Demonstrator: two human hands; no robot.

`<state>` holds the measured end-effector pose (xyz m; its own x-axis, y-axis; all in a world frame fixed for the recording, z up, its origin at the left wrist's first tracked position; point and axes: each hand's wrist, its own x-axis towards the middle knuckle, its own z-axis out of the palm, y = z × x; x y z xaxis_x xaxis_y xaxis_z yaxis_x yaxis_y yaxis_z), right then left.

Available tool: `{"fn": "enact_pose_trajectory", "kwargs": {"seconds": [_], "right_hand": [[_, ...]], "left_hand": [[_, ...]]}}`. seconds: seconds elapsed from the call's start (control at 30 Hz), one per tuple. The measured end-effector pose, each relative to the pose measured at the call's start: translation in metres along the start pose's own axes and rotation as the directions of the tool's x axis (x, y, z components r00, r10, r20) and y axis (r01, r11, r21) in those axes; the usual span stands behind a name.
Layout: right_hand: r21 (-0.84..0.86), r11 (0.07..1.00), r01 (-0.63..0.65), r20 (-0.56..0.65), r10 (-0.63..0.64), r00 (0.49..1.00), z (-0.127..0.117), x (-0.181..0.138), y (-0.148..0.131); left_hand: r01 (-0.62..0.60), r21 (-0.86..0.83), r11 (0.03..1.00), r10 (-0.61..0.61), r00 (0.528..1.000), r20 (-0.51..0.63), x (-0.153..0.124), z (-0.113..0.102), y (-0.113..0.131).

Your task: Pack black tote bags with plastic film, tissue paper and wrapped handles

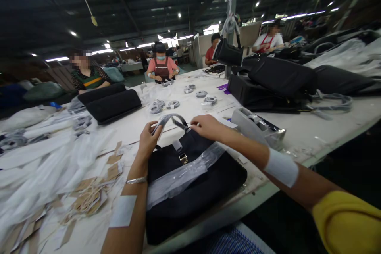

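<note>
A black handbag (190, 190) lies on the table right in front of me, with clear plastic film (181, 176) across it and a metal clasp (183, 158) on its flap. Its handle (170, 118), wrapped in greyish film, arches up at the far side. My left hand (150, 139) is closed around the left part of this handle. At the handle's right base, my right hand (205, 126) pinches with thumb and forefinger at the bag's top edge; what sits between those fingertips is too small to make out.
A grey tape dispenser (256, 127) stands right of the bag. Brown tags with strings (89, 196) and white plastic sheets (59, 162) lie left. Coiled wrapped straps (172, 104) are farther back. Black bags (282, 77) are piled at right, others (111, 103) at left. Several people work across the table.
</note>
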<state>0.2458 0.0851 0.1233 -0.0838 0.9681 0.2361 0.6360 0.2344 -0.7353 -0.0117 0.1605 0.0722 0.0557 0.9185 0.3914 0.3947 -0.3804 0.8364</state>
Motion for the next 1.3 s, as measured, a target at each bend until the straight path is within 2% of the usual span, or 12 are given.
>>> {"fn": "enact_pose_trajectory", "kwargs": {"seconds": [0.07,0.17,0.33,0.53,0.7,0.8,0.87,0.97,1.03,1.13,1.2,1.3], "right_hand": [[-0.413,0.91,-0.024,-0.023,0.016,1.0,-0.03,-0.037,0.023],[-0.602,0.781,-0.168,-0.027,0.19,0.981,-0.05,-0.091,0.06],[-0.671,0.701,-0.241,-0.038,0.293,0.955,-0.036,-0.13,0.088],[-0.693,0.662,-0.285,-0.034,0.364,0.931,-0.034,-0.116,0.086],[-0.65,0.698,-0.301,0.015,0.408,0.913,-0.045,-0.109,0.092],[-0.607,0.743,-0.282,-0.032,0.332,0.943,-0.052,-0.108,0.091],[-0.55,0.802,-0.232,-0.119,0.2,0.973,-0.053,-0.107,0.083],[-0.482,0.87,-0.108,-0.212,0.004,0.977,-0.044,-0.104,0.065],[-0.463,0.886,0.021,-0.122,-0.088,0.989,-0.035,-0.104,0.053],[-0.392,0.901,0.187,0.111,-0.155,0.982,-0.023,-0.107,0.043],[-0.33,0.927,0.179,0.174,-0.127,0.977,-0.022,-0.109,0.045],[-0.272,0.948,0.164,0.173,-0.119,0.978,-0.028,-0.106,0.058]], "left_hand": [[-0.011,-0.004,1.0,0.011,1.0,0.005,0.0,0.002,0.002],[-0.029,-0.008,1.0,0.029,0.999,0.031,0.0,0.006,0.001],[-0.064,-0.002,0.998,0.064,0.996,0.058,-0.001,0.013,-0.002],[-0.067,0.072,0.995,0.061,0.995,0.081,-0.006,0.018,0.0],[-0.093,0.054,0.994,0.089,0.993,0.076,-0.008,0.018,-0.002],[-0.101,0.028,0.994,0.099,0.992,0.074,-0.009,0.018,-0.002],[-0.094,0.0,0.996,0.094,0.993,0.074,-0.01,0.018,-0.002],[-0.086,-0.071,0.994,0.091,0.993,0.073,-0.01,0.019,0.0],[-0.078,-0.121,0.99,0.087,0.994,0.066,-0.011,0.019,0.001],[-0.056,-0.188,0.981,0.067,0.996,0.054,-0.011,0.018,0.003],[-0.025,-0.249,0.968,0.04,0.998,0.054,-0.011,0.017,0.004],[0.013,-0.313,0.95,0.009,0.998,0.066,-0.01,0.016,0.003]]}}
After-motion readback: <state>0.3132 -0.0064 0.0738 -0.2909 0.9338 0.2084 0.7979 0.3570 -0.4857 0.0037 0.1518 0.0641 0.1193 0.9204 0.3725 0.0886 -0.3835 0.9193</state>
